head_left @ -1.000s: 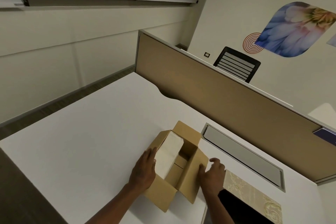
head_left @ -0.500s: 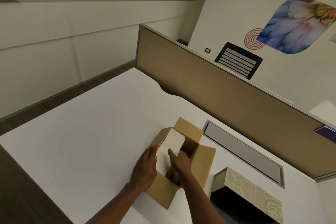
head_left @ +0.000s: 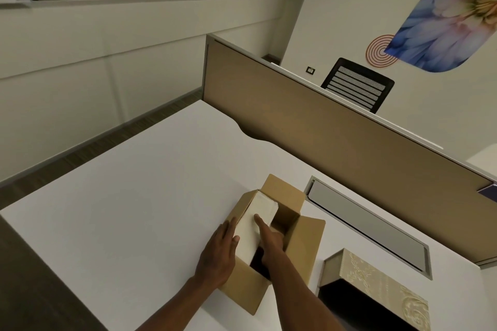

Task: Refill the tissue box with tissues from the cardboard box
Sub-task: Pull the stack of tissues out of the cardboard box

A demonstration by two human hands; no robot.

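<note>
On the white desk (head_left: 129, 196), near its front edge, sits an open cardboard box (head_left: 304, 239) with its flaps folded outward. Inside it, along the left wall, lies a pale pack of tissues (head_left: 255, 223), its far end showing above the box rim. To the right of the pack the box interior is a dark hollow.

The left hand (head_left: 219, 255) lies flat and spread against the outside of the box's left wall, fingers pointing away from the person, the thumb hooked over the rim and touching the side of the pack. It presses rather than grips. The right hand (head_left: 270, 242) reaches down into the box just beside the pack; its thumb rests on top of the pack, while the other fingers go down along the pack's right side, out of sight, so whether they have closed around it I cannot tell.

Just right of the cardboard box, apart from it, stands the tissue box (head_left: 376, 279), cream with a raised floral pattern; a dark face of it is turned toward the person. Beyond both, set into the desk, is a long grey cable hatch (head_left: 363, 223), and behind that a tan divider panel (head_left: 309, 126). A black mesh chair back (head_left: 357, 84) shows over the panel.
</note>
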